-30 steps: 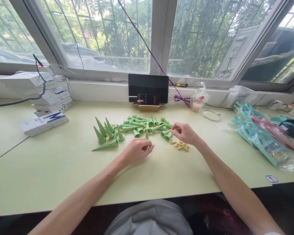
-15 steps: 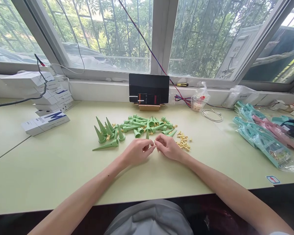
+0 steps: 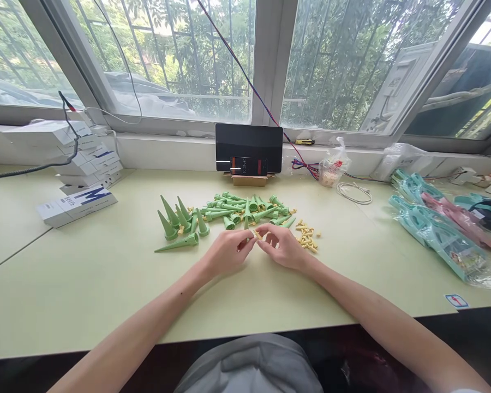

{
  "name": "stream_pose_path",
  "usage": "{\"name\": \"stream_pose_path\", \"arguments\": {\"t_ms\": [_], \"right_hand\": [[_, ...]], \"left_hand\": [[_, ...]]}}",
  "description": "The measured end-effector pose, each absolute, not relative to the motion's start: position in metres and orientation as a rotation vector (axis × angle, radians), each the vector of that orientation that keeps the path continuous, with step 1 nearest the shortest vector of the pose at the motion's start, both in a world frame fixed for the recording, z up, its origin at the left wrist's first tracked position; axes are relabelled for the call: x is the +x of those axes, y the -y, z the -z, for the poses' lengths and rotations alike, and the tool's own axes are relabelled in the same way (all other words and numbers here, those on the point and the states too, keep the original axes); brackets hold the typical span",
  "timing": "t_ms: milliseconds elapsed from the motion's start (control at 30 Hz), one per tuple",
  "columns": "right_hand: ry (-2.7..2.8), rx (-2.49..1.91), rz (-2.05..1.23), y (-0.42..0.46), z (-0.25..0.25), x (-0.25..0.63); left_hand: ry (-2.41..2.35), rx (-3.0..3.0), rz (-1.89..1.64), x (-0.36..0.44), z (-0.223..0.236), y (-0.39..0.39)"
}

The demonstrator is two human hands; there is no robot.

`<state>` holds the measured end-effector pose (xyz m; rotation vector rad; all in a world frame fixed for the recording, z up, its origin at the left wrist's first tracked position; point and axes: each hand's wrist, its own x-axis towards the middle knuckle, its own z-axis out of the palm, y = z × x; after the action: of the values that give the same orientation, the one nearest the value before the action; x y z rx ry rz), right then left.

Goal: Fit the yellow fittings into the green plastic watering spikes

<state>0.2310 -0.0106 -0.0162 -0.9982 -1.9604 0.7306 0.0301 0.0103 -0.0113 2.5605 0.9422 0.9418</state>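
Observation:
My left hand (image 3: 231, 248) and my right hand (image 3: 281, 246) meet above the table with their fingertips pinched together. Between them shows a small yellow plastic valve piece (image 3: 257, 235), partly covered by the fingers. Just behind my left fingertips rises the tip of a green plastic watering spike (image 3: 246, 222); its lower part is hidden. Beyond the hands lies a pile of similar green spikes (image 3: 229, 206), with yellow bits among them. Several green spikes (image 3: 170, 232) stand upright to the left, and one lying spike (image 3: 182, 242) is in front of them. Loose yellow valve pieces (image 3: 306, 238) lie beside my right hand.
A tablet (image 3: 249, 143) with a phone (image 3: 249, 166) before it stands at the window. White boxes (image 3: 77, 204) are stacked at left. At right are a coiled white cable (image 3: 354, 194), a plastic bag (image 3: 332, 166) and turquoise packaged items (image 3: 433, 229).
The yellow piece between my fingertips has come more into view, and my fingers have shifted slightly around it. The spikes and loose pieces have stayed put.

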Motion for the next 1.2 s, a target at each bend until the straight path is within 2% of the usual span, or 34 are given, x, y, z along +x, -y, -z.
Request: {"name": "stream_pose_path", "arguments": {"t_ms": [600, 833, 1033, 1200], "right_hand": [[2.079, -0.943, -0.595, 0.008, 0.020, 0.231], [2.055, -0.978, -0.581, 0.007, 0.021, 0.231], [2.009, -1.011, -0.575, 0.006, 0.023, 0.230], [1.987, -1.035, -0.566, 0.007, 0.023, 0.230]], "left_hand": [[-0.975, 2.559, -0.913, 0.030, 0.012, -0.013], [-1.035, 2.496, -1.140, 0.029, 0.010, -0.015], [-1.324, 2.285, -1.472, 0.026, 0.005, -0.021], [-1.425, 2.137, -1.494, 0.022, 0.004, -0.026]]}}
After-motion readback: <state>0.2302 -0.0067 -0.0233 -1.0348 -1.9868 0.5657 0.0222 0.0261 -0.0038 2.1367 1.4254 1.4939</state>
